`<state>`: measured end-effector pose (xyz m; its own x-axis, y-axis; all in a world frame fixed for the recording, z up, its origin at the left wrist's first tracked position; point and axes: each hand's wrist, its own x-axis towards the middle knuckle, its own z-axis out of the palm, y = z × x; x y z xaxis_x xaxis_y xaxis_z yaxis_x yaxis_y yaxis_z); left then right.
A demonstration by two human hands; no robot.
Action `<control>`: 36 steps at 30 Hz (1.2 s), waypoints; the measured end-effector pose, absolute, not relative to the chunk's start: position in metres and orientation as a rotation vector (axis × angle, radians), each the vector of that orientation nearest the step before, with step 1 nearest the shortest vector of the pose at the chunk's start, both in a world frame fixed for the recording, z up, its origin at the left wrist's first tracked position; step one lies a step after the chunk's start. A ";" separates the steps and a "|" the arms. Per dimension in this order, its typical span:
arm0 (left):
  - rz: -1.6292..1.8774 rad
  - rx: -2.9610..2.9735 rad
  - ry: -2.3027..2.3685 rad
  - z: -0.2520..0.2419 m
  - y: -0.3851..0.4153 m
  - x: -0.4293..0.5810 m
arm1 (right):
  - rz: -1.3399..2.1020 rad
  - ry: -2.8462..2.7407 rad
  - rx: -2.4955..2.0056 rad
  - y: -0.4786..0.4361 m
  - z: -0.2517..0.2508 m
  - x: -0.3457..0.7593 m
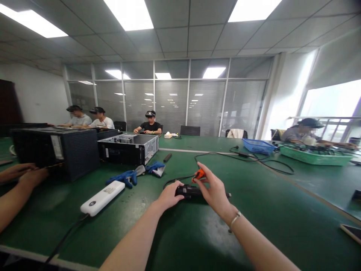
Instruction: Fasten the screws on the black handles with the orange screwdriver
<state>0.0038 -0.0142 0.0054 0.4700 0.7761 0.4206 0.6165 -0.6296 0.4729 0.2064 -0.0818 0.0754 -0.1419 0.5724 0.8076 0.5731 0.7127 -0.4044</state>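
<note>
My left hand [170,195] curls over the near end of a black handheld device [188,191] lying on the green bench. My right hand [214,192] is just beyond it, with finger and thumb pinching a small orange plastic part [199,174] above the device. A thin black cable [176,178] runs from the device area toward the left. A white power bank [102,198] with a black cord lies left of my hands. A pair of blue gloves [124,178] lies beyond it.
An open desktop computer case [128,149] and a larger black case [56,152] stand at left, with a co-worker's hands [26,174] beside them. Farther along are a blue basket [258,146], a green tray [316,156] of cables, and a phone [351,232] at right.
</note>
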 end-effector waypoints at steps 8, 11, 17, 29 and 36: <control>0.889 2.482 1.185 0.005 -0.016 0.003 | -0.232 -1.955 -0.804 -0.086 0.045 0.202; 0.890 2.478 1.179 0.004 -0.016 0.003 | -0.257 -2.004 -0.778 -0.084 0.045 0.201; 0.911 2.462 1.172 0.002 -0.014 0.004 | -0.208 -2.109 -0.687 -0.091 0.048 0.191; 0.909 2.494 1.173 0.003 -0.014 0.004 | -0.210 -1.986 -0.718 -0.094 0.046 0.188; 0.923 2.500 1.153 0.002 -0.014 0.003 | -0.268 -1.974 -0.739 -0.092 0.041 0.186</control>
